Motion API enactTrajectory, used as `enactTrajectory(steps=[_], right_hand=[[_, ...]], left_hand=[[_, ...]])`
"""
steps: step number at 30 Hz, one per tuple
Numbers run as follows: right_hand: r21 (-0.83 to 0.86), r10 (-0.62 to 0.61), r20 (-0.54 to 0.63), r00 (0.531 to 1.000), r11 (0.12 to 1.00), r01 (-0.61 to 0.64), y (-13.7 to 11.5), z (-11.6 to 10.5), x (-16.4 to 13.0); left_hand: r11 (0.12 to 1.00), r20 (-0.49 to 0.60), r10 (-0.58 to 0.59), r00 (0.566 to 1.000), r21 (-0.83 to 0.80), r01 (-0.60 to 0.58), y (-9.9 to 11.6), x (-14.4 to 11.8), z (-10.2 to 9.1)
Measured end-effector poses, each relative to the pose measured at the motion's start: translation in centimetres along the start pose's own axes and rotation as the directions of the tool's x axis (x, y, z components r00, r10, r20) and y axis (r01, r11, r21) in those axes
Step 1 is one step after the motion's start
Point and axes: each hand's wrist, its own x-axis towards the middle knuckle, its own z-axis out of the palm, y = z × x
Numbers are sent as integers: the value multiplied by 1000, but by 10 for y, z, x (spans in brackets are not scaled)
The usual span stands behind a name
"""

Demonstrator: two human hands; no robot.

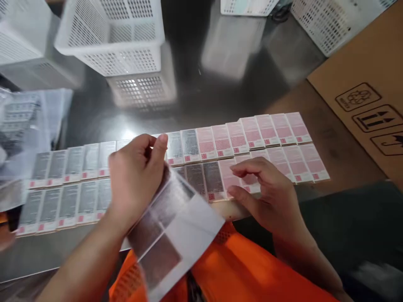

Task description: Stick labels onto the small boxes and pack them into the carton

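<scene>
Left hand (135, 176) closed around the top edge of a glossy white printed leaflet sheet (171, 235), pinched between thumb and fingers. Right hand (267, 193) open, fingertips resting on two long rows of small pink-and-grey printed cards (220, 144) along the near edge of the dark steel table (201, 96). Leaflet at near centre, long axis running from far left to near right, free end hanging toward the orange crate (252, 272). Likely to sweep cards out of line or crease.

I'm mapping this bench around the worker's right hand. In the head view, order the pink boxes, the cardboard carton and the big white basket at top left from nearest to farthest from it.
1. Pink boxes: right hand rests on the row's near edge.
2. Cardboard carton: at the right edge, beyond the row's end.
3. White basket: far top left, across the table.
</scene>
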Motion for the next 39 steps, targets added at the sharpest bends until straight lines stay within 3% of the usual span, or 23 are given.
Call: enactTrajectory(steps=[2,6,10,12,14,16,18,24,29,39], right_hand=[[54,-34,-57,998,998,37,-16,10,7],[92,-78,-45,996,992,82,-38,35,22],[194,40,-25,999,980,-34,-37,52,30],[237,57,-18,998,970,-51,-33,56,31],[246,21,-5,1000,969,-19,-28,58,30],[234,-23,7,1000,972,20,-25,58,29],[217,-55,10,998,975,51,-24,58,29],[270,-41,-106,994,960,69,-19,57,26],[202,-171,-342,924,947,250,-13,56,23],[193,-110,-344,932,964,185,-15,54,21]], left_hand=[[996,-82,73,994,59,-68,4,0,3],[993,-173,111,979,46,-104,7,-8,9],[987,-200,106,974,-97,-128,1,-13,2],[943,-60,125,990,-302,-138,-4,-11,-4],[850,180,150,972,-525,-34,-9,-10,-10],[802,370,139,918,-586,115,-13,-9,-14],[830,424,86,902,-531,171,-17,-11,-14],[847,277,49,960,-520,107,-26,-16,-6],[863,206,65,976,-502,48,-22,-15,-6],[932,107,131,986,-351,-85,-17,-26,-7]])
